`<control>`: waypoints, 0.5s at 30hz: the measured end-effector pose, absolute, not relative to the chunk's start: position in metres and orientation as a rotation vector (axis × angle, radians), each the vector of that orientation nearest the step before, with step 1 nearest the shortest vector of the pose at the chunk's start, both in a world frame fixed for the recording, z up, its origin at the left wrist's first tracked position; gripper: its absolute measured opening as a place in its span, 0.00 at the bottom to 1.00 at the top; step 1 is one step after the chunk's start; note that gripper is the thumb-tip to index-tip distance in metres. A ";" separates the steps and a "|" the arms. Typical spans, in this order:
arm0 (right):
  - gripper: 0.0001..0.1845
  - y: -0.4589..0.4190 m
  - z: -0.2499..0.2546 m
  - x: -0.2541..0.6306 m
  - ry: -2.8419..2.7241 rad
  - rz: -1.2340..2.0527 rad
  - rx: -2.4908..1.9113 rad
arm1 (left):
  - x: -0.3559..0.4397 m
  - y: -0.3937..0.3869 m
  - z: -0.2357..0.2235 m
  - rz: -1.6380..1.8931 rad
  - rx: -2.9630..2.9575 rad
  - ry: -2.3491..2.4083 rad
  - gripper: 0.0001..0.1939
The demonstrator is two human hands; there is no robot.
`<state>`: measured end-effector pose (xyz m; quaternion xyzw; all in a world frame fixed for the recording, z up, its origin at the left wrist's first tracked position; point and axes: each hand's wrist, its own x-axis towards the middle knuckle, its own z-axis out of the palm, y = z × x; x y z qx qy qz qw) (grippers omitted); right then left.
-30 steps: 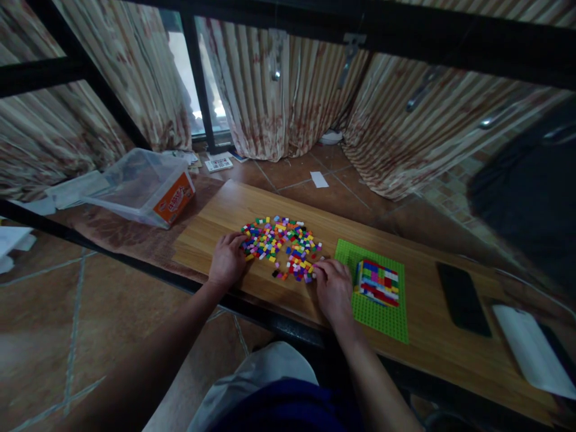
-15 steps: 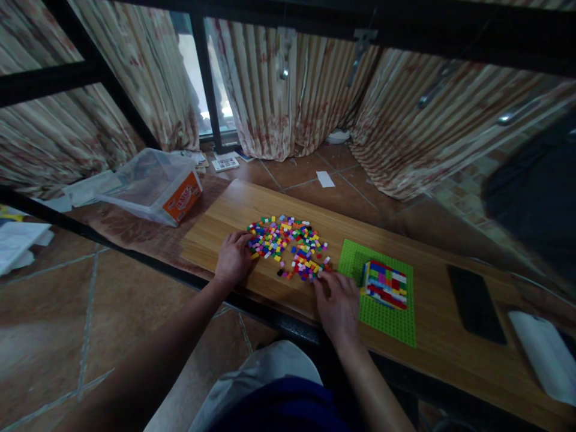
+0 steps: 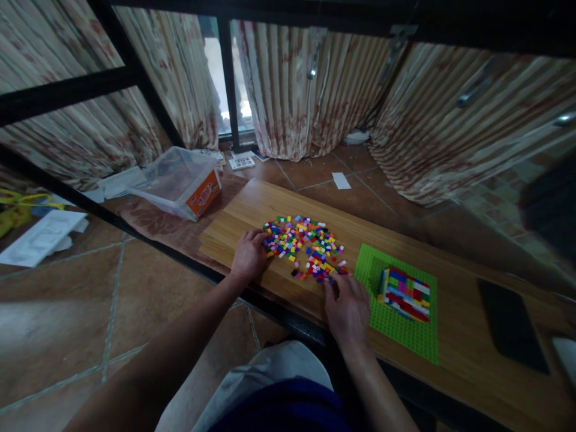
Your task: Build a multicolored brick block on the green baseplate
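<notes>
A loose pile of small multicoloured toy bricks [image 3: 294,237] is spread over the wooden board. At its left edge my left hand [image 3: 250,255] has its fingers curled together against the bricks; whatever is between the fingertips is hidden. My right hand [image 3: 348,306] is at the pile's lower right end, thumb and forefinger close together in a pinch, and what they grip is too small to make out. Just right of that hand lies a green studded baseplate [image 3: 396,336], on which stands a block built of coloured bricks [image 3: 407,294].
A dark flat phone-like slab [image 3: 510,324] lies right of the baseplate on the wooden board [image 3: 265,201]. Beyond the board's left end sits a clear plastic bin [image 3: 175,186] with an orange label. A black bar [image 3: 288,321] runs along the near edge.
The view has swung left, so everything appears shifted to the right. Both hands stay at the same parts of the brick pile, with hardly any change in their fingers.
</notes>
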<state>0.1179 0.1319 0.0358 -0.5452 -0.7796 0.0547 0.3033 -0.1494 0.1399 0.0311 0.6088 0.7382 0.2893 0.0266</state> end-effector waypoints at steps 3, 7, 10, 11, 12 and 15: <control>0.14 0.129 0.041 0.099 -2.095 0.160 -1.323 | -0.149 0.139 0.032 0.892 1.873 2.285 0.21; 0.14 0.126 0.045 0.065 -2.203 0.208 -1.222 | -0.149 0.139 0.032 0.911 1.871 2.288 0.20; 0.12 0.126 0.042 0.050 -2.242 0.209 -1.258 | -0.150 0.139 0.031 0.921 1.876 2.290 0.21; 0.10 0.127 0.041 0.047 -2.247 0.208 -1.273 | -0.150 0.140 0.031 0.920 1.878 2.292 0.21; 0.08 0.128 0.040 0.045 -2.247 0.207 -1.284 | -0.151 0.140 0.032 0.918 1.881 2.294 0.21; 0.06 0.129 0.043 0.046 -2.218 0.227 -1.284 | -0.152 0.140 0.033 0.904 1.901 2.289 0.21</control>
